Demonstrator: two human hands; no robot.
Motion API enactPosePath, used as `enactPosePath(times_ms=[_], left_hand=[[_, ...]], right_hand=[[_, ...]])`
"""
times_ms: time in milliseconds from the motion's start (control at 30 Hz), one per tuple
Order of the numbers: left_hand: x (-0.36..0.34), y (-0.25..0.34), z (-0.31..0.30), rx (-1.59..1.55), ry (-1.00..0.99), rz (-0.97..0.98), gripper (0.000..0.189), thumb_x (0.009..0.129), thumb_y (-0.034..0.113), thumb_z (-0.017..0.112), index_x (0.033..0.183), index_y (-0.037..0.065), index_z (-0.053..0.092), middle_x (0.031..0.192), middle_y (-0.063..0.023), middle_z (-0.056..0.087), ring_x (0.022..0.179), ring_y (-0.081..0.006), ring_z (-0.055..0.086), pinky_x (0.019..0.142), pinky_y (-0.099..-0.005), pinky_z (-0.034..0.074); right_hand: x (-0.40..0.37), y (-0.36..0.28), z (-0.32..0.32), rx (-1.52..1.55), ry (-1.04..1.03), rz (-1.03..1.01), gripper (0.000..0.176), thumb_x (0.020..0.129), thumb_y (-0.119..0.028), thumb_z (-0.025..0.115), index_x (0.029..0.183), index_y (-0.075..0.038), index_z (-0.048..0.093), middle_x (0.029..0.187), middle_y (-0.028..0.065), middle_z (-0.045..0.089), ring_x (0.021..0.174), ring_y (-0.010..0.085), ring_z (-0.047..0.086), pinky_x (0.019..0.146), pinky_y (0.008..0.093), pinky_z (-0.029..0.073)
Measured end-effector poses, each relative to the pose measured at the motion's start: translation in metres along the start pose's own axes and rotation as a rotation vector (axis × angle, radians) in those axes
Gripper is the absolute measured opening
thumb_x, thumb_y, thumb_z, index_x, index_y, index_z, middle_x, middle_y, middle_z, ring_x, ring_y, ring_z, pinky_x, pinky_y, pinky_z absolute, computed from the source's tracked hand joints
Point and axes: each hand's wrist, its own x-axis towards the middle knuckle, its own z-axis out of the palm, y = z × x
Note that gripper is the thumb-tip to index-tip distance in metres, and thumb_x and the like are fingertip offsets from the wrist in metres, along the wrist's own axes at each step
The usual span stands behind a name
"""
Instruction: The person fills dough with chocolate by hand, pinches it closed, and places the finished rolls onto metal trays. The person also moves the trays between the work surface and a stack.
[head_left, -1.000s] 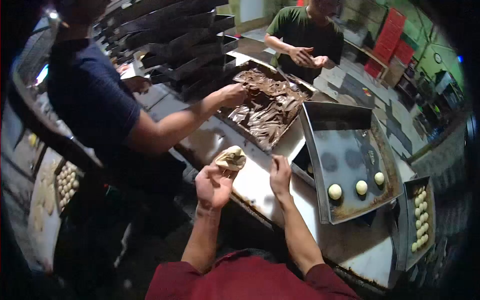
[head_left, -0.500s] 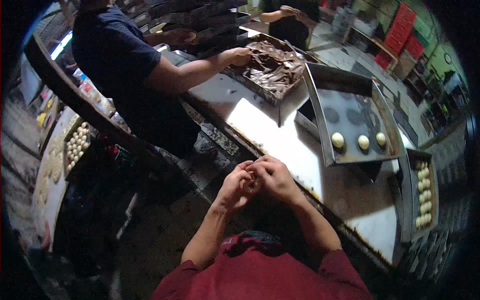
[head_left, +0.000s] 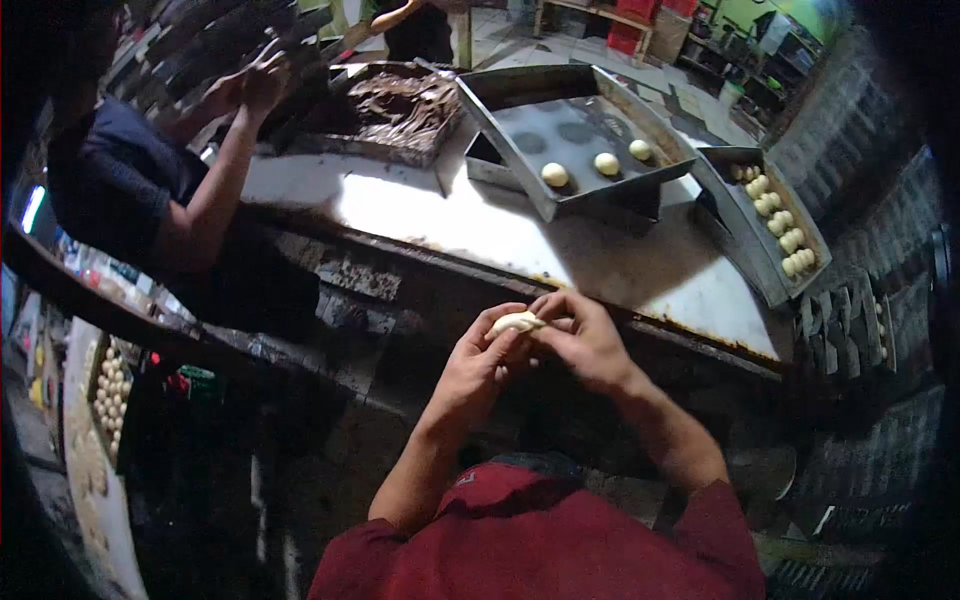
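Note:
A pale piece of dough [head_left: 516,323] is held between my two hands, in front of the table's near edge. My left hand [head_left: 480,352] cups it from below and the left, fingers curled round it. At its right end, my right hand [head_left: 583,338] pinches the dough with bent fingers. Beyond the hands, a metal tray [head_left: 560,200] rests tilted on the table, with round dough balls [head_left: 606,164] along its near side. A second, narrower tray [head_left: 745,225] to the right holds several dough balls in rows.
A tray of dark brown filling [head_left: 400,110] stands on the white table [head_left: 390,205]. At the left a co-worker [head_left: 140,175] has both hands raised; another person [head_left: 418,35] stands behind the table. A tray of dough balls [head_left: 108,395] is at the far left.
The view has swung to the right. The dough, hidden in my hands before, now shows between them. The co-worker's hand has left the brown filling and is raised.

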Motion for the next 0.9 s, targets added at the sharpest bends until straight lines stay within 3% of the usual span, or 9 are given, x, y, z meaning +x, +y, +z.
enactPosePath(times_ms=[33,67,167,367,433,533,633,767,900], left_hand=[[0.006,-0.006,0.009,-0.084,0.039,0.060,0.030,0.091,0.014,0.050,0.119,0.004,0.047,0.099,-0.0052,0.056,0.080,-0.0098,0.055,0.071,-0.0236,0.048],[0.016,-0.015,0.010,-0.217,0.017,0.026,0.028,0.092,0.014,0.049,0.118,0.003,0.046,0.101,-0.0057,0.056,0.082,-0.0101,0.055,0.071,-0.0233,0.048],[0.041,-0.041,0.051,-0.279,-0.065,-0.065,0.029,0.092,0.011,0.049,0.119,0.004,0.046,0.102,-0.0063,0.056,0.083,-0.0108,0.056,0.070,-0.0217,0.048],[0.146,-0.126,0.154,0.530,-0.313,0.100,0.039,0.085,0.007,0.057,0.123,0.006,0.046,0.107,-0.0088,0.055,0.094,-0.0159,0.056,0.080,-0.0257,0.046],[0.209,-0.174,0.172,1.122,-0.397,0.526,0.044,0.081,0.004,0.058,0.123,0.009,0.046,0.115,-0.0160,0.052,0.099,-0.0244,0.056,0.086,-0.0318,0.045],[0.264,-0.228,0.164,1.712,-0.399,0.507,0.053,0.073,-0.002,0.058,0.124,0.010,0.047,0.125,-0.0172,0.046,0.112,-0.0321,0.049,0.092,-0.0401,0.043],[0.250,-0.205,0.144,1.434,-0.236,0.433,0.055,0.072,-0.007,0.053,0.125,0.009,0.046,0.127,-0.0147,0.046,0.116,-0.0308,0.046,0.094,-0.0398,0.041],[0.164,-0.154,0.082,1.305,0.053,0.282,0.049,0.073,-0.010,0.044,0.119,0.005,0.049,0.116,-0.0176,0.053,0.109,-0.0311,0.052,0.093,-0.0342,0.040],[0.092,-0.118,0.021,1.244,0.242,0.050,0.045,0.075,-0.012,0.045,0.117,0.004,0.051,0.109,-0.0147,0.057,0.101,-0.0250,0.058,0.087,-0.0319,0.045]], right_hand=[[-0.010,0.015,0.000,0.130,0.088,-0.162,0.015,0.079,-0.005,0.059,0.091,0.002,0.053,0.100,0.0168,0.050,0.097,0.0228,0.054,0.075,0.0330,0.047],[-0.023,0.007,-0.009,-0.547,0.129,-0.429,0.017,0.077,-0.002,0.061,0.091,0.002,0.053,0.110,0.0168,0.043,0.105,0.0269,0.049,0.079,0.0355,0.047],[-0.048,0.013,-0.044,-1.099,0.395,-0.696,0.022,0.073,-0.002,0.065,0.093,0.000,0.055,0.104,0.0138,0.049,0.101,0.0283,0.051,0.079,0.0349,0.047],[-0.069,0.044,-0.222,-0.303,0.415,-0.135,0.015,0.080,-0.002,0.056,0.095,0.001,0.058,0.084,0.0139,0.060,0.080,0.0250,0.061,0.071,0.0307,0.048],[-0.062,0.103,-0.292,-0.248,0.594,-0.139,0.015,0.082,-0.004,0.053,0.096,0.001,0.058,0.088,0.0155,0.063,0.082,0.0236,0.062,0.073,0.0286,0.047],[-0.019,0.166,-0.354,-0.631,0.860,-0.112,0.017,0.083,-0.011,0.055,0.096,-0.001,0.060,0.094,0.0135,0.064,0.086,0.0250,0.061,0.075,0.0339,0.047],[0.053,0.232,-0.341,-0.260,0.841,-0.137,0.017,0.081,-0.012,0.057,0.094,-0.002,0.061,0.088,0.0143,0.062,0.089,0.0293,0.058,0.079,0.0372,0.045],[-0.003,0.205,-0.299,-0.919,0.443,-0.471,0.008,0.075,-0.009,0.061,0.081,-0.005,0.059,0.092,0.0114,0.054,0.090,0.0280,0.052,0.080,0.0389,0.043],[-0.021,0.196,-0.379,-1.137,0.579,-0.020,0.017,0.072,-0.016,0.067,0.078,-0.002,0.059,0.097,0.0151,0.054,0.089,0.0329,0.050,0.081,0.0419,0.039]])
